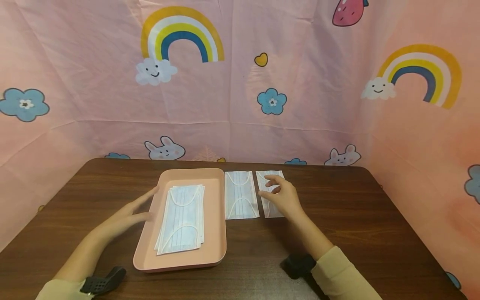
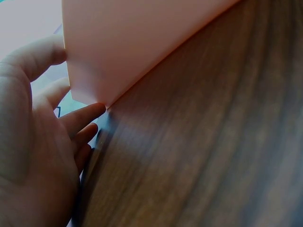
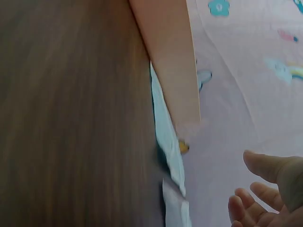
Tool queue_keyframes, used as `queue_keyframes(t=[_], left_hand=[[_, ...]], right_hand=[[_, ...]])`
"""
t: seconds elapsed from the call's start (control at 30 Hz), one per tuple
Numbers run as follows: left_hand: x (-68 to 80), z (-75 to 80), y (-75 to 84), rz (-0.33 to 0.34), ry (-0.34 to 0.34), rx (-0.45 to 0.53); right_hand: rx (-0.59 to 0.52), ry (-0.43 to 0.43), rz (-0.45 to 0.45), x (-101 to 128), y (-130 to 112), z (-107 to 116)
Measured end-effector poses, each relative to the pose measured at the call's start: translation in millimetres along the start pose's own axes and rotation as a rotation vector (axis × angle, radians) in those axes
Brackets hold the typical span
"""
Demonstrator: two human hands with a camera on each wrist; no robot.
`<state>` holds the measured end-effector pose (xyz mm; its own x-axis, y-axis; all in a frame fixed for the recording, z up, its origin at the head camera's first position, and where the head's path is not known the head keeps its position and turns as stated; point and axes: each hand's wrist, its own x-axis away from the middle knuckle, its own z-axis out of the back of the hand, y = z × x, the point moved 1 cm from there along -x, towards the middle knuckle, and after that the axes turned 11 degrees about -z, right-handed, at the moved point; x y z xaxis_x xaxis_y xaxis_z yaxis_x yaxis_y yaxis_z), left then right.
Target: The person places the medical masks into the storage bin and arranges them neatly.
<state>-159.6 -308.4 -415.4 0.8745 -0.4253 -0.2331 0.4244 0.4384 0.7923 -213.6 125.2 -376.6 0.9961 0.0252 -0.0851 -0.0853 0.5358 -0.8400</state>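
Note:
A pink tray (image 1: 215,216) sits on the dark wooden table (image 1: 356,216) and holds a stack of white face masks (image 1: 182,218). Two more masks lie flat right of the tray: one (image 1: 241,195) beside its edge, another (image 1: 270,183) further right. My left hand (image 1: 129,214) lies open with straight fingers against the tray's left wall; the left wrist view shows the fingers (image 2: 78,118) at the tray's side (image 2: 132,42). My right hand (image 1: 281,196) hovers over the right mask, fingers relaxed, holding nothing. In the right wrist view the right hand's fingers (image 3: 265,189) show near the masks' edge (image 3: 168,142).
A pink cloth backdrop (image 1: 240,83) with rainbows, flowers and bunnies surrounds the table at the back and both sides. Bare wood stretches right of the masks and along the front edge. Black wrist straps (image 1: 103,281) sit on both forearms.

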Motion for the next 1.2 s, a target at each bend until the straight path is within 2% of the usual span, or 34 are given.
queue_keyframes(t=[0.27,0.5,0.77,1.2], left_hand=[[0.1,-1.1,0.9,-0.016,0.001,0.013],[-0.5,-1.4,1.2,-0.017,0.004,0.015],[-0.7,-1.3,-2.2,-0.011,0.004,0.012],[-0.2,-1.2,-2.5,-0.014,0.003,0.004]], right_hand=[[0.004,-0.025,-0.049,-17.0,23.4,19.6],[0.039,-0.057,-0.042,-25.4,38.2,32.2],[0.098,-0.044,-0.075,-34.6,58.5,34.9],[0.172,-0.049,-0.117,-38.7,70.6,34.6]])
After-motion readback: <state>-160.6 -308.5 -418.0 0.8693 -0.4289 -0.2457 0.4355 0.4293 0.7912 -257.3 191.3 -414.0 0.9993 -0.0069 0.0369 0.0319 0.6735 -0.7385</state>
